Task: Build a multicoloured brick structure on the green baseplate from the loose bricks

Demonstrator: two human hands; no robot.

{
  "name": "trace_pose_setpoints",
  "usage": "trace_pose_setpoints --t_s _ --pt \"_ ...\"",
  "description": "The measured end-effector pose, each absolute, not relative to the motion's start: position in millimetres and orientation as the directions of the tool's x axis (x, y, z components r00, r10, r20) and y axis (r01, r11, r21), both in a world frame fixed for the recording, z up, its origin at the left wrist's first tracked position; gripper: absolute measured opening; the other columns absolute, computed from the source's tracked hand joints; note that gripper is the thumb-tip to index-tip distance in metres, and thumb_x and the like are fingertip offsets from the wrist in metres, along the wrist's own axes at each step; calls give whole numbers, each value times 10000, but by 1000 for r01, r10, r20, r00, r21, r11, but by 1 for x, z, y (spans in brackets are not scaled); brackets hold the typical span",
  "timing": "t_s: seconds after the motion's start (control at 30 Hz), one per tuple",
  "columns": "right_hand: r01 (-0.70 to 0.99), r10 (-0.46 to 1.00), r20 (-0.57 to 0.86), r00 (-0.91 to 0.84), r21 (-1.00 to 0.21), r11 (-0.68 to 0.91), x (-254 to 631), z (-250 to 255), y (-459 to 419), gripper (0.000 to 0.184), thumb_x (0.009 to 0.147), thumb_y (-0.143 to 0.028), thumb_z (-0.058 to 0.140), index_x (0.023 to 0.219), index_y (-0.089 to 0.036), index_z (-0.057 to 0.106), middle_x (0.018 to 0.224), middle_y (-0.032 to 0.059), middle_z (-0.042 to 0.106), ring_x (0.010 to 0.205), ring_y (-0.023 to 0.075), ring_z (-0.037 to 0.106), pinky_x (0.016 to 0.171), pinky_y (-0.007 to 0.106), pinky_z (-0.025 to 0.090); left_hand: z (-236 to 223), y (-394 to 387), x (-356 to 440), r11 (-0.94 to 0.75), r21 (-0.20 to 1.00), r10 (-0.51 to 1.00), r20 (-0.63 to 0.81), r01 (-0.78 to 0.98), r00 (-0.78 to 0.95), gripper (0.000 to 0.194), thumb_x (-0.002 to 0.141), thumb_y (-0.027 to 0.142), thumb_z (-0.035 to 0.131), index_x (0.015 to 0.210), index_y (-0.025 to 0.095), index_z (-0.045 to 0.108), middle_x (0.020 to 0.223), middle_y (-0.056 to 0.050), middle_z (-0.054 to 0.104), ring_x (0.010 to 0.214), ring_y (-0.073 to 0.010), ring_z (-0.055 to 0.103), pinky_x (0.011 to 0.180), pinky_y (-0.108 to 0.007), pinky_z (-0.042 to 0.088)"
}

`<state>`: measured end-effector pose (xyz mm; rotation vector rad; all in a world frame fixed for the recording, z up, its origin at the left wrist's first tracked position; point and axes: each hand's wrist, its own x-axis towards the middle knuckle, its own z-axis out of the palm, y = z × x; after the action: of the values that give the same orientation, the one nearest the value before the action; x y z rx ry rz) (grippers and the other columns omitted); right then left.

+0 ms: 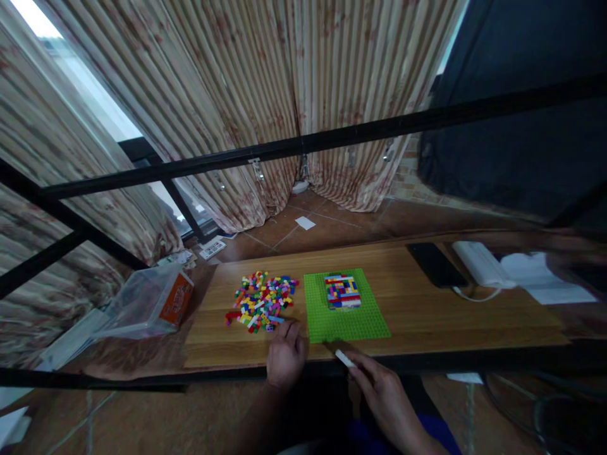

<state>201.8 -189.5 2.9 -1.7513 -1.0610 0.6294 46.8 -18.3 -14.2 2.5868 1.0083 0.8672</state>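
My right hand (379,385) pinches a long white toy brick (344,359) between thumb and fingers, just off the near edge of the green baseplate (341,327). On that baseplate sits a rectangular build (342,292) of multicoloured bricks, with a white row along its near side. My left hand (287,355) rests on the table with its fingers curled, between the loose brick pile (263,300) and the baseplate. Close to its fingertips lies a blue brick (275,320); whatever is under the fingers is hidden.
The wooden table (213,344) also carries a black phone (437,265), a white power bank (482,264) with a cable and white paper (545,278). A clear plastic box (142,300) with an orange label stands beyond the left end. A dark metal bar (284,148) crosses behind.
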Motion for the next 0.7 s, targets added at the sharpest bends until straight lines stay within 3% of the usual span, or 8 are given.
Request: trace_pose_setpoints --t_s 0.27,0.7 --pt "380 857 35 515 -905 -191 215 2 -212 295 907 -422 510 1035 -259 720 1053 47 748 991 224 703 894 317 546 -16 -18 46 -726 411 687 445 551 574 282 866 94 463 1061 210 630 1032 -62 650 963 -194 642 864 -332 556" --pt "390 893 6 451 -901 -191 198 -20 -238 341 873 -472 545 1054 -249 729 1007 57 760 921 213 720 821 268 562 -17 -20 47 -688 469 724 400 553 562 272 850 74 478 1039 203 624 1034 -60 626 973 -185 611 903 -324 523"
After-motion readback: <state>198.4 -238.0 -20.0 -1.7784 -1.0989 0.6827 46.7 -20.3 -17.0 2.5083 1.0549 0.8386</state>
